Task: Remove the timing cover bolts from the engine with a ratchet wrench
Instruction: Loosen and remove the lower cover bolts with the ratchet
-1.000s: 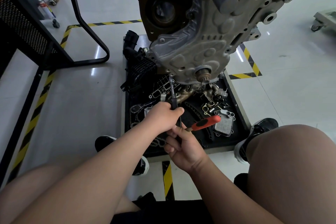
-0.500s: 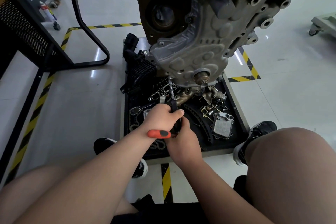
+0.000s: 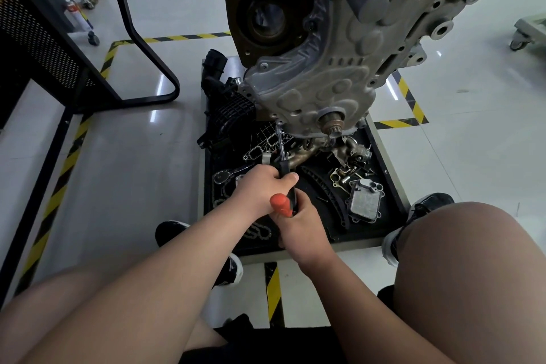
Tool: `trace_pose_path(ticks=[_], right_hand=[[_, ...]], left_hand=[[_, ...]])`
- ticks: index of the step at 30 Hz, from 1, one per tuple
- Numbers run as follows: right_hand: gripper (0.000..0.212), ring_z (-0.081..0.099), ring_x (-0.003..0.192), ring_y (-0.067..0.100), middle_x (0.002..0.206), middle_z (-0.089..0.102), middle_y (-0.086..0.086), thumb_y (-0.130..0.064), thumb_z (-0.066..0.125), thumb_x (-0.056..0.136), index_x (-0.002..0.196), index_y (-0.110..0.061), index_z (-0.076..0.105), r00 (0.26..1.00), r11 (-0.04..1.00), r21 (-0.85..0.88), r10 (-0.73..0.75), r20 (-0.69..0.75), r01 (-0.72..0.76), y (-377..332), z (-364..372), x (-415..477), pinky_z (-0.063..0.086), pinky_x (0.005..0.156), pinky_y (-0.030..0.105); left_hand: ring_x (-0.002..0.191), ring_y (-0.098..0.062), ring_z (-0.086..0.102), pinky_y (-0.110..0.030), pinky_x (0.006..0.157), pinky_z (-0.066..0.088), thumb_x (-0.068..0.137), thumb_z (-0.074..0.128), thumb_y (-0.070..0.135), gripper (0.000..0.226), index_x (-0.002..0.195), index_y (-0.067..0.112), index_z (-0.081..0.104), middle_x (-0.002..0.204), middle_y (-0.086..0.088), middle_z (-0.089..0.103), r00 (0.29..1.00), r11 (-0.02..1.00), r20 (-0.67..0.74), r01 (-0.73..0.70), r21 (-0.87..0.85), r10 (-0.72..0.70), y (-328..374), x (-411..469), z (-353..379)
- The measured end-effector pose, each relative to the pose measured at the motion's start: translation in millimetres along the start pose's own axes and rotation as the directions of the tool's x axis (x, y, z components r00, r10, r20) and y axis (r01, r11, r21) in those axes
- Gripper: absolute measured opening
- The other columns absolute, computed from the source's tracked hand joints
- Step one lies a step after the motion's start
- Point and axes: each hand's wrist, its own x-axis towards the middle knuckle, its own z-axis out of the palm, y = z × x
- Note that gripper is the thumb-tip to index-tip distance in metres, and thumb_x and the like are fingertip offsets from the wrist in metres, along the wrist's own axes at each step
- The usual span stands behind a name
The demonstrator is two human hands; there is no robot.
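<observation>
Gripped in the curled fingers of left hand (image 3: 260,186) and right hand (image 3: 300,223), the ratchet wrench (image 3: 283,167) could have been tilted off the centre-frame bolt (image 3: 279,123).

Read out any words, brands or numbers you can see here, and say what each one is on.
Nothing here can be read for certain.
Ratchet wrench: pale print along its shaft, too small to read.
White can at upper left: label too blurred to read.
Timing cover: no lettering visible.
</observation>
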Motion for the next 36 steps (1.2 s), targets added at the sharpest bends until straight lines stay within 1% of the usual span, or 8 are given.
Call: trace_pose_path(ticks=[2, 8, 13, 16, 24, 28, 33, 36], right_hand=[[0.05, 0.059, 0.057, -0.005, 0.07, 0.066, -0.023, -0.054, 0.07, 0.062, 0.105, -0.033, 0.057, 1.0, 0.999, 0.035, -0.003, 0.006, 0.003, 1, -1, 1, 0.044, 0.053, 0.016], [0.034, 0.047, 0.045, 0.002, 0.055, 0.056, -0.016, -0.033, 0.069, 0.075, 0.105, -0.021, 0.057, 0.997, 0.981, 0.193, 0.017, 0.08, -0.032, 6, -2, 2, 0.041, 0.045, 0.024], [0.023, 0.044, 0.046, 0.002, 0.055, 0.051, -0.017, -0.03, 0.067, 0.077, 0.096, -0.024, 0.056, 0.993, 0.972, 0.232, 0.006, 0.115, -0.032, 9, -2, 3, 0.039, 0.047, 0.025], [0.017, 0.037, 0.045, 0.005, 0.054, 0.045, -0.012, -0.024, 0.064, 0.082, 0.096, -0.018, 0.056, 0.987, 0.953, 0.303, -0.022, 0.157, -0.027, 9, -1, 2, 0.036, 0.047, 0.026], [0.02, 0.03, 0.044, 0.006, 0.052, 0.041, -0.013, -0.019, 0.06, 0.084, 0.102, -0.016, 0.055, 0.975, 0.922, 0.384, -0.047, 0.218, -0.041, 9, 0, 1, 0.034, 0.047, 0.024], [0.016, 0.028, 0.044, 0.006, 0.053, 0.039, -0.011, -0.019, 0.06, 0.083, 0.099, -0.018, 0.054, 0.969, 0.905, 0.421, -0.046, 0.241, -0.062, 9, -1, 1, 0.033, 0.048, 0.024], [0.021, 0.029, 0.042, 0.006, 0.051, 0.039, -0.011, -0.019, 0.059, 0.083, 0.101, -0.013, 0.05, 0.963, 0.907, 0.414, -0.035, 0.266, -0.081, 10, -3, 1, 0.034, 0.047, 0.024], [0.015, 0.034, 0.041, 0.007, 0.048, 0.04, -0.012, -0.021, 0.061, 0.087, 0.089, -0.011, 0.051, 0.972, 0.973, 0.226, -0.013, 0.233, -0.041, 7, -8, 2, 0.038, 0.048, 0.028]], left_hand=[[0.053, -0.015, 0.05, -0.029, 0.058, 0.04, 0.088, 0.061, 0.045, 0.046, 0.054, 0.015, 0.05, 0.05, 0.004, 0.05, 1.0, 1.0, -0.003, -0.004, -0.017, 0.004, 0, 0, 1], [0.054, -0.015, 0.048, -0.03, 0.059, 0.039, 0.088, 0.06, 0.047, 0.046, 0.057, 0.015, 0.05, 0.054, 0.002, 0.05, 1.0, 1.0, 0.019, -0.022, -0.018, 0.023, 0, -2, -1], [0.054, -0.015, 0.048, -0.029, 0.058, 0.038, 0.089, 0.061, 0.046, 0.046, 0.057, 0.016, 0.049, 0.055, 0.001, 0.05, 0.999, 1.0, 0.026, -0.025, -0.02, 0.025, 1, -4, -3], [0.05, -0.013, 0.045, -0.026, 0.052, 0.035, 0.088, 0.062, 0.046, 0.046, 0.054, 0.018, 0.047, 0.051, 0.004, 0.047, 1.0, 1.0, -0.002, -0.01, 0.009, 0.01, 3, -4, -3], [0.039, -0.005, 0.04, -0.022, 0.046, 0.032, 0.086, 0.062, 0.048, 0.045, 0.054, 0.021, 0.048, 0.042, 0.011, 0.042, 1.0, 0.999, -0.009, 0.029, 0.034, -0.028, 5, -5, -3], [0.046, -0.008, 0.047, -0.023, 0.048, 0.035, 0.088, 0.06, 0.048, 0.04, 0.06, 0.019, 0.057, 0.049, 0.008, 0.049, 1.0, 0.999, 0.002, 0.03, 0.016, -0.03, 6, -7, -5], [0.05, -0.01, 0.05, -0.025, 0.051, 0.036, 0.089, 0.059, 0.047, 0.039, 0.065, 0.016, 0.06, 0.052, 0.005, 0.053, 0.999, 0.999, 0.014, 0.036, 0.005, -0.036, 10, -11, -7], [0.053, -0.013, 0.051, -0.025, 0.053, 0.037, 0.091, 0.056, 0.043, 0.037, 0.068, 0.014, 0.059, 0.056, 0.003, 0.054, 0.998, 0.998, 0.025, 0.056, 0.001, -0.056, 11, -12, -8]])
